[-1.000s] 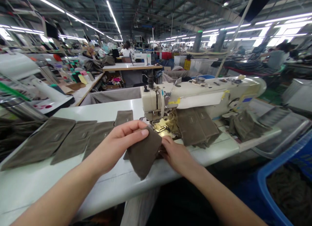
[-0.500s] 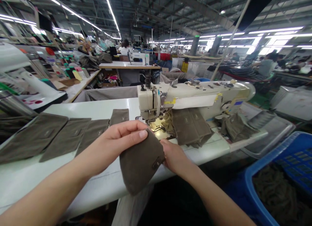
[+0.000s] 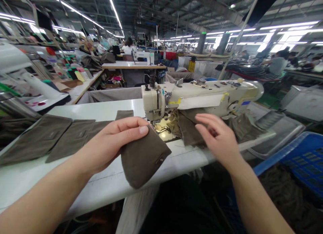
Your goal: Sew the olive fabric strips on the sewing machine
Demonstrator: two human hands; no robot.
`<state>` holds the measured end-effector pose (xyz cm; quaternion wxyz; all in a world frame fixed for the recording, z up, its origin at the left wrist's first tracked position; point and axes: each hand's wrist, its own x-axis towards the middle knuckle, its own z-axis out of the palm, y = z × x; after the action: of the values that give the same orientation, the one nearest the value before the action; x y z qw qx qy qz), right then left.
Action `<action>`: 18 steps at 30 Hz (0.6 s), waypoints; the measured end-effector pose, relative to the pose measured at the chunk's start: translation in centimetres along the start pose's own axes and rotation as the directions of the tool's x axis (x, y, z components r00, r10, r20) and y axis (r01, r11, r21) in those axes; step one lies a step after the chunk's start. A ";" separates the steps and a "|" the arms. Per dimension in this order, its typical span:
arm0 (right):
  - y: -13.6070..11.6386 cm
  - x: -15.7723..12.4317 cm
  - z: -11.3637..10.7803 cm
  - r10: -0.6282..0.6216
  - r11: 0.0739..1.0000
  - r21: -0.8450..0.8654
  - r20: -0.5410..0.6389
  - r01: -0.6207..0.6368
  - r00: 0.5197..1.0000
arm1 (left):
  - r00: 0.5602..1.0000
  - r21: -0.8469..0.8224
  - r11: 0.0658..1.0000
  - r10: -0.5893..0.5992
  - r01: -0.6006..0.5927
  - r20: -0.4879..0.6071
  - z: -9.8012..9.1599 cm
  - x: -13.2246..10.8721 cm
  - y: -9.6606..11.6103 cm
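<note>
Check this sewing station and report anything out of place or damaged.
Nothing looks damaged or spilled. The one untidy spot is the brown fabric pieces, which sit bunched on the bed of the sewing machine, unlike the flat row of pieces on the white table.

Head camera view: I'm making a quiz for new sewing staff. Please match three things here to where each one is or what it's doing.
Things:
1. left hand
2. right hand
3. blue plastic crate

Places or states:
A. spread above stacked fabric beside the sewing machine
B. at lower right, below the end of the white table
C. holding a folded brown fabric piece

Pairs: 1-C, 2-A, 3-B
</note>
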<state>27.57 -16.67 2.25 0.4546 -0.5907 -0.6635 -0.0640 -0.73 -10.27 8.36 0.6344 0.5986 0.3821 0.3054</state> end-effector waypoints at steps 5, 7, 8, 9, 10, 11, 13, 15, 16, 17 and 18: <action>-4.2 -4.2 4.8 0.200 0.798 0.395 0.540 -0.456 0.818 | 0.999 0.041 0.999 -0.008 0.010 -0.053 -0.7 0.7 -0.3; -4.4 -5.4 5.8 0.306 0.715 0.399 0.561 -0.574 0.770 | 0.994 0.046 0.999 -0.015 0.020 -0.107 -1.5 1.4 -0.8; -4.4 -5.9 6.1 0.345 0.682 0.396 0.567 -0.615 0.748 | 0.990 0.054 0.998 -0.024 0.031 -0.136 -2.0 1.9 -1.3; -4.2 -6.5 6.3 0.373 0.658 0.392 0.572 -0.643 0.731 | 0.986 0.070 0.996 -0.037 0.048 -0.160 -2.4 2.4 -1.8; -4.1 -6.9 6.4 0.392 0.647 0.382 0.576 -0.660 0.718 | 0.982 0.099 0.993 -0.050 0.069 -0.181 -2.9 3.1 -2.5; -4.1 -7.4 6.4 0.405 0.646 0.369 0.576 -0.668 0.710 | 0.979 0.144 0.986 -0.060 0.089 -0.196 -3.3 3.9 -3.3; -4.2 -8.3 6.5 0.411 0.664 0.349 0.567 -0.661 0.713 | 0.975 0.265 0.956 -0.065 0.122 -0.211 -3.8 5.6 -5.0; -4.5 -9.0 6.7 0.403 0.673 0.360 0.553 -0.646 0.729 | 0.976 0.381 0.916 -0.050 0.130 -0.212 -4.1 7.3 -6.6; -4.6 -9.3 6.8 0.410 0.670 0.368 0.541 -0.645 0.734 | 0.977 0.423 0.898 -0.036 0.123 -0.208 -4.1 8.1 -7.3; -4.7 -9.5 7.0 0.429 0.661 0.371 0.526 -0.652 0.734 | 0.980 0.453 0.884 -0.021 0.111 -0.200 -4.0 8.8 -7.8; -4.8 -9.6 7.2 0.457 0.649 0.370 0.509 -0.665 0.729 | 0.982 0.473 0.876 -0.008 0.097 -0.187 -3.9 9.4 -8.2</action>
<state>18.68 -20.62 -6.29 0.4613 -0.6212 -0.5064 0.3807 0.22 -1.09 -0.88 0.4371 0.6965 0.5176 0.2364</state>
